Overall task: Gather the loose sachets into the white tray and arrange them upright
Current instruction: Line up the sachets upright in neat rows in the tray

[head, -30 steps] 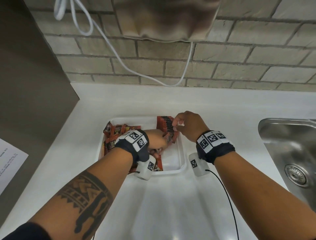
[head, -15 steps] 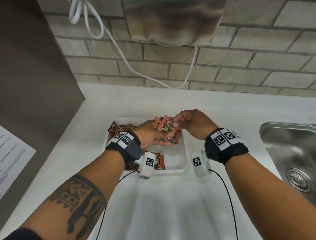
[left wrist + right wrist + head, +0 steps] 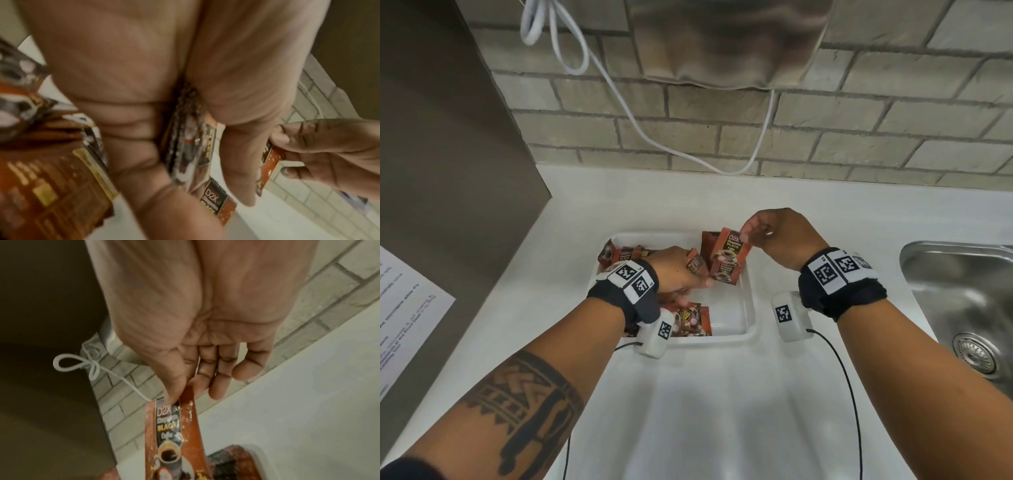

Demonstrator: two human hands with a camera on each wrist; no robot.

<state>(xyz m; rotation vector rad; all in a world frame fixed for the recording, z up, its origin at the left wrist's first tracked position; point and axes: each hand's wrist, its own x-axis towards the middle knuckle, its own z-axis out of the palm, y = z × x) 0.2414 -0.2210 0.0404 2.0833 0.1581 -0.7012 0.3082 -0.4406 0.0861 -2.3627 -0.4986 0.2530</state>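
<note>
Black wristbands (image 3: 839,284) with white square-code tags; white camera pods, thin black cables; tattooed left forearm (image 3: 524,404).

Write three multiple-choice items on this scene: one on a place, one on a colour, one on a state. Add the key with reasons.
1. Where is the sink?
A. right of the tray
B. left of the tray
C. behind the tray

2. What colour is the tray?
A. black
B. white
C. green

3. What is the right hand doing?
A. lying flat on the counter
B. pinching one sachet
C. holding the cable

Key: 1 A, its steel basin lies at the right edge. 2 B, the rim is white. 3 B, thumb and finger pinch the top edge of the sachet.
</note>
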